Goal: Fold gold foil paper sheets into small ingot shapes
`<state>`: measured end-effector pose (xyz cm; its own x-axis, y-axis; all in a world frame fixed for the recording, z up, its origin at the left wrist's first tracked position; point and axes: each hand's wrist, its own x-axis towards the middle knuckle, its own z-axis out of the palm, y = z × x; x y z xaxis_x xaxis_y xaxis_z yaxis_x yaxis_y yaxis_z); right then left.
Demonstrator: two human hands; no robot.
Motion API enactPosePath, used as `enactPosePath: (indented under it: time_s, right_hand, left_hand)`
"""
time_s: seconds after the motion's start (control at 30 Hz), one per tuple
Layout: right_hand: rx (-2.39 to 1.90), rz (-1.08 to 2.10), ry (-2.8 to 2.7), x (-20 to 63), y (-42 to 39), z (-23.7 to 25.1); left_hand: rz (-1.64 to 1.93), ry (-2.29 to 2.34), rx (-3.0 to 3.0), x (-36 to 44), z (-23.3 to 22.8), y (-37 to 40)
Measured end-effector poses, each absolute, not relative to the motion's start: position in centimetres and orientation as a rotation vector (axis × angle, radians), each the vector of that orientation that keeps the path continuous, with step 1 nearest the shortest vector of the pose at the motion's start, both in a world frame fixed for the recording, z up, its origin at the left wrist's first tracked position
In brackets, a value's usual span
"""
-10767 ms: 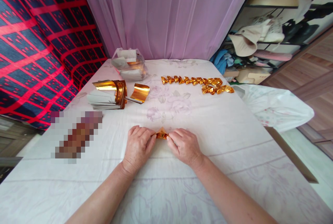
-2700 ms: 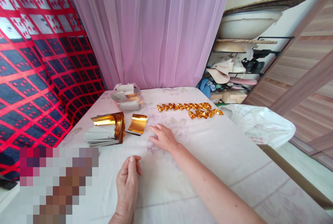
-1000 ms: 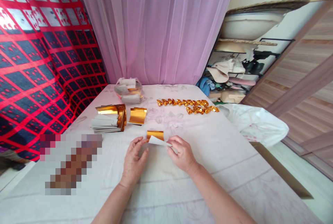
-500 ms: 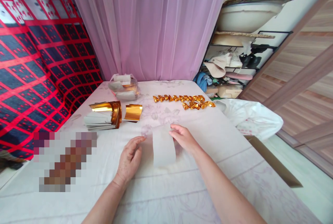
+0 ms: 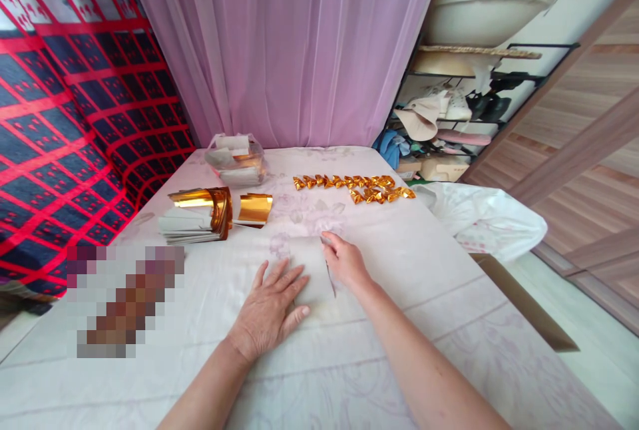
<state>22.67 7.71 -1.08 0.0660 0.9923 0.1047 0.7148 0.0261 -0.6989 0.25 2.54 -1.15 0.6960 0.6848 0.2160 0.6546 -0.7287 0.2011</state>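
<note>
Pressing: your left hand (image 5: 273, 307) lay flat, fingers spread, on the paper sheet (image 5: 310, 275).
Pinching: your right hand (image 5: 344, 262) gripped its right edge.
Surface: desk (image 5: 449, 297).

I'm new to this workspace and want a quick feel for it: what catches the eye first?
The row of folded gold pieces glints at the far side of the table. Nearer, the left hand lies flat on a white sheet while the right hand holds its edge. Shiny gold sheets are stacked at left.
</note>
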Motion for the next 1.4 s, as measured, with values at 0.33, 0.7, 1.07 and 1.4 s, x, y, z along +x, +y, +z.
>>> enactPosePath:
  time_s: [0.33, 0.7, 1.07, 1.4]
  right_hand:
    - [-1.431, 0.826, -1.947, 24.4, 4.0, -0.5]
    - [-1.219, 0.184, -2.278, 25.1, 0.7, -1.1]
    - [-1.045, -0.07, -2.426, 24.7, -0.8, -1.0]
    - [-1.122, 0.016, -2.366, 23.8, -0.3, -1.2]
  left_hand:
    - [0.496, 1.218, 2.73, 0.5, -1.6, 2.5]
    - [0.609, 1.228, 2.64, 0.7, -0.9, 1.7]
    - [0.56, 1.242, 2.61, 0.3, -0.5, -0.4]
    - [0.494, 1.091, 2.65, -0.9, 0.0, -0.5]
